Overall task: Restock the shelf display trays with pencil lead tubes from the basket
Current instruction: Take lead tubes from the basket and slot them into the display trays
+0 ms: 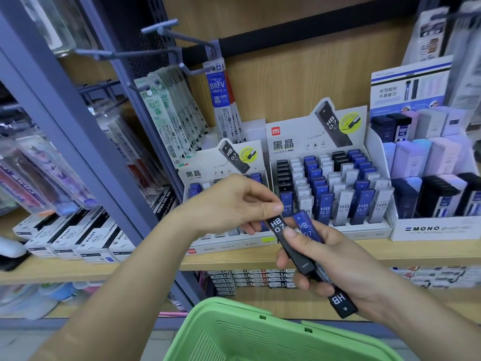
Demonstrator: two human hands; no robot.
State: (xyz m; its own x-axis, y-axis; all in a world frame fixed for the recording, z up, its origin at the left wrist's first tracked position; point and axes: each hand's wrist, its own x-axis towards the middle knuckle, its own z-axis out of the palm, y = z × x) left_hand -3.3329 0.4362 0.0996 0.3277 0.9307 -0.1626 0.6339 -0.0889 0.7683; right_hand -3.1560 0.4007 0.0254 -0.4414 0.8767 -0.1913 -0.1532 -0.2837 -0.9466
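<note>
Slim black tube point(277, 225), white "HB 0.7" print.
Left hand point(234, 201) pinches its top; right hand point(335, 259) grips it with blue tube point(303, 225).

Both hands are held close together, forearms point(135, 277) bare and angled inward.
The left hand point(234, 204) is bent at the wrist, and the top end of a black tube point(279, 230) is pinched by its fingertips. The right hand point(330, 267) is turned palm up, fingers curled round a bunch of tubes point(305, 229), thumb pressed on the black one.
</note>
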